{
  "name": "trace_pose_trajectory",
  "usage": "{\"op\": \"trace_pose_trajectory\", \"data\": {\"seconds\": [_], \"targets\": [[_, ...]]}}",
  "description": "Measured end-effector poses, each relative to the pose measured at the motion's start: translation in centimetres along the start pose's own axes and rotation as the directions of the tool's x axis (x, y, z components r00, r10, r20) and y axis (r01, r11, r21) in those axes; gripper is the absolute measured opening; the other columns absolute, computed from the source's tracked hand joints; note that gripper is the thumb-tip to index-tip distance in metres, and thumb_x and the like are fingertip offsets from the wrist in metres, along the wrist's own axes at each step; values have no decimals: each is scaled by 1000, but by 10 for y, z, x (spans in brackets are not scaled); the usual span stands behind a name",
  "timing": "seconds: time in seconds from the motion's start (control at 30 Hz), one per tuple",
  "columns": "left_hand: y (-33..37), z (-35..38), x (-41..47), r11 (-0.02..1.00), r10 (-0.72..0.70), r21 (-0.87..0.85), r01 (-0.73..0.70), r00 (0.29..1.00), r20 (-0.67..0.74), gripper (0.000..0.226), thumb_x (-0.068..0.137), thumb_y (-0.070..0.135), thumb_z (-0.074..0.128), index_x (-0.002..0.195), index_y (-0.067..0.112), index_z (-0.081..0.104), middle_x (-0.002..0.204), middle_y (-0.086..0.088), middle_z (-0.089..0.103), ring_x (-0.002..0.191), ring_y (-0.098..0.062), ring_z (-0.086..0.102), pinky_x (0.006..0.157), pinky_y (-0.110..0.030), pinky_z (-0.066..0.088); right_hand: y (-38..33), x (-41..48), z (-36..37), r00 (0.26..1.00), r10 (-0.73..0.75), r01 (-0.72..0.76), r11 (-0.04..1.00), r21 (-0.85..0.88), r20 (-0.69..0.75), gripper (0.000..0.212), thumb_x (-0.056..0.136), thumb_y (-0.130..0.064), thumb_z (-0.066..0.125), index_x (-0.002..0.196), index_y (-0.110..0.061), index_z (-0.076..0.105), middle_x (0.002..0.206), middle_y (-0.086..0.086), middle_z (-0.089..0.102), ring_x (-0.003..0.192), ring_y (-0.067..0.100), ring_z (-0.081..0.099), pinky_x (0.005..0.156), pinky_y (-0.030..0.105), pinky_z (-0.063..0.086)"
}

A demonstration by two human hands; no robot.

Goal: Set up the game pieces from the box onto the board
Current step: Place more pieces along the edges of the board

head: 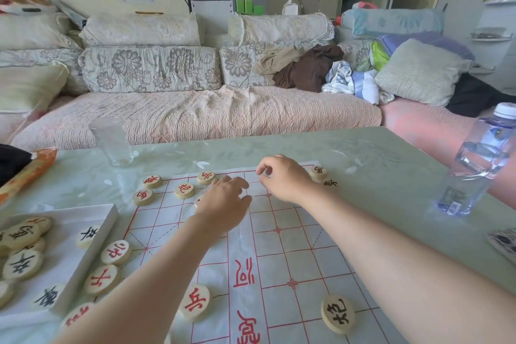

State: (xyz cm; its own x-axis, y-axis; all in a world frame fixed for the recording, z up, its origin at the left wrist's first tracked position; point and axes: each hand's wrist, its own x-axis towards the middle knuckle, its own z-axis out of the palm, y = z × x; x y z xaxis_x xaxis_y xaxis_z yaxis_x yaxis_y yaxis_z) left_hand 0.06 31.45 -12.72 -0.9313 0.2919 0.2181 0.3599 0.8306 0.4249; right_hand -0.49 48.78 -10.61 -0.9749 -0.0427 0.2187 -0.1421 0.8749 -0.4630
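Head view: I'm filling the board's (279, 246) far row. My left hand (223, 201) rests loosely spread there. My right hand (282, 179) curls thumb to forefinger; whether it pinches anything, I cannot tell. Black pieces (22, 264) wait in the box (79, 271); I'd fetch one next.

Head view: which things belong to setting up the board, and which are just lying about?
Job: board, box, wooden pieces, left hand, right hand.
Lying about: glass, water bottle, sofa, clothes pile, orange packet.
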Motion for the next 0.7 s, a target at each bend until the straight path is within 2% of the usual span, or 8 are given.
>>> {"op": "trace_pose_trajectory", "data": {"seconds": [0.1,0.2,0.33,0.47,0.6,0.7], "targets": [[-18,-23,-18,999,-46,2,46,997,-59,23,87,31,56,110,28,63,101,7,63,105,-20,53,86,-33,45,-33,-7,6,999,-46,43,996,84,28,10,89,-25,64,97,-24,70,99,-4,64,84,13,58,70,25,38],[-43,-50,-40,993,-111,22,114,988,-108,21,87,29,53,105,30,64,99,7,65,101,-21,58,81,-33,47,-70,-15,19,996,-35,21,982,187,76,9,87,-22,65,93,-26,70,89,-10,67,74,8,56,71,26,45],[-85,-90,-73,977,-198,41,208,966,-165,22,88,27,52,106,30,63,98,6,62,102,-21,58,84,-34,48,-125,-29,43,981,-100,57,967,248,165,10,87,-24,63,93,-31,68,92,-11,69,82,9,62,81,29,51],[-136,-124,-113,947,-267,125,295,942,-202,22,90,28,48,106,30,63,103,3,62,100,-21,56,82,-35,49,-184,-46,69,953,-198,139,958,250,230,17,90,-25,61,104,-27,70,101,-11,69,76,1,56,74,23,46],[-177,-142,-144,930,-307,118,348,913,-269,23,91,24,48,107,28,64,110,0,62,105,-23,55,82,-35,49,-233,-49,97,929,-259,182,942,283,265,20,91,-19,60,107,-26,69,104,-9,68,92,10,62,82,26,51],[-200,-151,-158,922,-339,99,373,906,-252,24,88,21,49,106,27,63,111,-1,62,106,-25,54,84,-36,47,-260,-45,120,905,-287,231,951,205,313,21,92,-25,62,113,-27,67,111,-8,67,99,12,62,89,31,52]]}}
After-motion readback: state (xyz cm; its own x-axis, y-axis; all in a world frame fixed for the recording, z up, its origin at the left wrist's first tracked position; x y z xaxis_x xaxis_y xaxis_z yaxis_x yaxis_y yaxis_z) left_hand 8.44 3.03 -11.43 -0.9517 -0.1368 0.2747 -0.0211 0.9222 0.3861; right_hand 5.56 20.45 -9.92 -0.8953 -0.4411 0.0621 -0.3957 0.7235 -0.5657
